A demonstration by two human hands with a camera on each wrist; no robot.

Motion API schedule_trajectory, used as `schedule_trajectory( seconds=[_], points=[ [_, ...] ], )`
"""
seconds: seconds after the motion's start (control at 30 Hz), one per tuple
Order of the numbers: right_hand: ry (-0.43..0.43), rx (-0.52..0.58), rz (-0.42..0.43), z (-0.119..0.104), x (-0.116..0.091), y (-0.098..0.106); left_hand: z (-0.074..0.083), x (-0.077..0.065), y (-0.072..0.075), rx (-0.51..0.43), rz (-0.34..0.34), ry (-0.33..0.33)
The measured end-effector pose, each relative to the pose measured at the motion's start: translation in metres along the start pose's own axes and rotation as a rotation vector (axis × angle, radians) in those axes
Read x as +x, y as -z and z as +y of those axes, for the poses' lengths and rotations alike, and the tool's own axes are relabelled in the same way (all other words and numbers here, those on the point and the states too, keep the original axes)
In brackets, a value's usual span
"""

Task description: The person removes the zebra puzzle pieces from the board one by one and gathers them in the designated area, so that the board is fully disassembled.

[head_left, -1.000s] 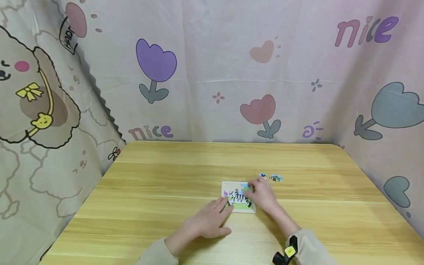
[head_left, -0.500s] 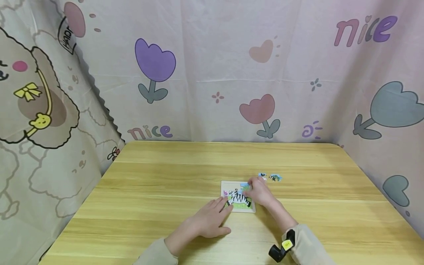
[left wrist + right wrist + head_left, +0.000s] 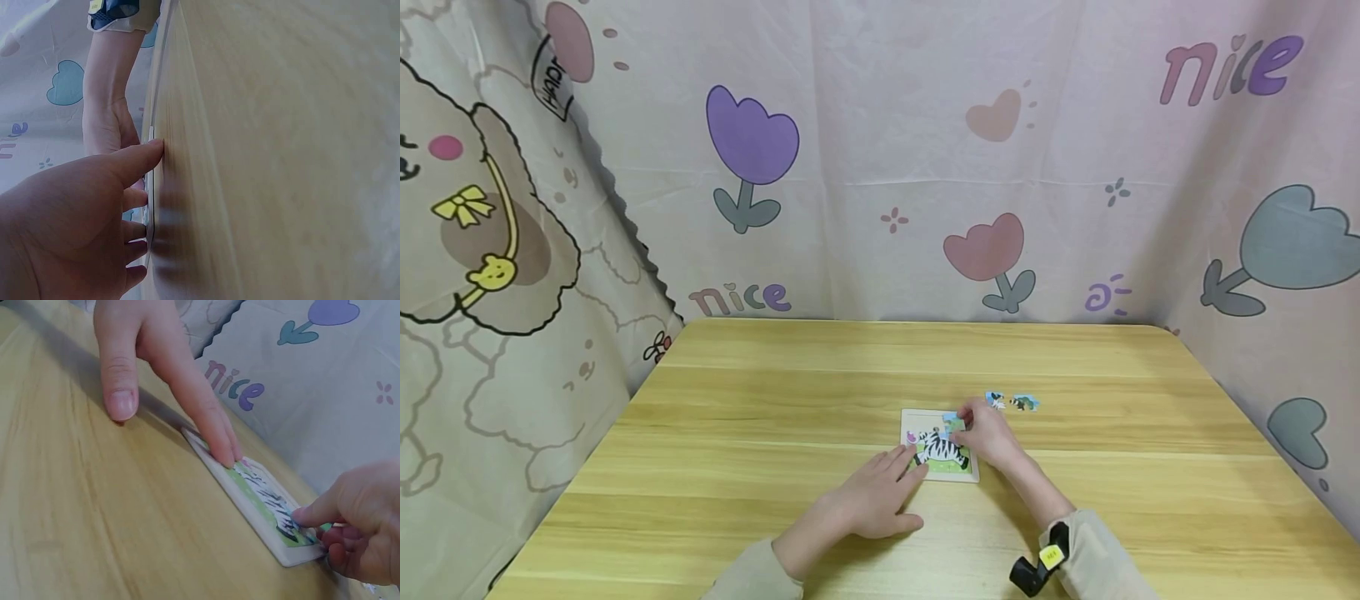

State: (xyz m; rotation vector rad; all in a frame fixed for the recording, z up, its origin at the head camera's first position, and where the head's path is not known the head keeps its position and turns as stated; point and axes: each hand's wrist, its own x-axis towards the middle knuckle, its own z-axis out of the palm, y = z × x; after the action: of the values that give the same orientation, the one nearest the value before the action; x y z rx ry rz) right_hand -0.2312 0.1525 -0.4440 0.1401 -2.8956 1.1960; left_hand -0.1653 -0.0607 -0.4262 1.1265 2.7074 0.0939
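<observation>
A small jigsaw tray (image 3: 951, 478) with a pale rim lies on the table, showing a zebra on green grass. My left hand (image 3: 880, 496) rests straight fingers on its near left corner, thumb out on the tabletop. At the tray's far right part, my right hand (image 3: 992, 437) pinches a blue and green puzzle piece (image 3: 953, 423) between thumb and fingers. In the right wrist view the right thumb (image 3: 306, 515) presses beside the zebra, and that piece is mostly hidden. The left wrist view shows only the tray's thin edge (image 3: 150, 212).
Two loose puzzle pieces lie beyond the right hand: one (image 3: 995, 400) close to its knuckles, another (image 3: 1025, 402) farther right. The wooden table (image 3: 760, 400) reaches back to a patterned curtain (image 3: 865, 150). A black wrist camera (image 3: 1037, 567) sits on the right sleeve.
The right hand and its pinched piece have shifted slightly left and away over the tray, uncovering more of the nearer loose piece. The left hand stays in place.
</observation>
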Motion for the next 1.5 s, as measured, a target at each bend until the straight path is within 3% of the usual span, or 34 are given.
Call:
schedule_trajectory(
  seconds=[0.17, 0.53, 0.87, 1.13, 1.5],
  points=[
    [0.062, 0.052, 0.016, 0.003, -0.002, -0.003, 0.000, 0.000, 0.000, 0.004, 0.000, 0.000],
    [0.086, 0.212, 0.050, 0.011, -0.002, 0.005, 0.001, 0.000, 0.000, 0.004, 0.001, 0.002],
    [0.004, 0.408, 0.041, 0.025, -0.001, 0.029, 0.000, 0.001, -0.001, -0.001, 0.001, 0.007],
    [-0.069, 0.441, 0.091, 0.050, -0.005, 0.058, 0.000, 0.002, -0.001, -0.016, -0.014, 0.015],
    [-0.128, 0.327, 0.177, 0.094, -0.007, 0.100, 0.000, 0.000, 0.000, -0.006, -0.006, 0.007]
  ],
)
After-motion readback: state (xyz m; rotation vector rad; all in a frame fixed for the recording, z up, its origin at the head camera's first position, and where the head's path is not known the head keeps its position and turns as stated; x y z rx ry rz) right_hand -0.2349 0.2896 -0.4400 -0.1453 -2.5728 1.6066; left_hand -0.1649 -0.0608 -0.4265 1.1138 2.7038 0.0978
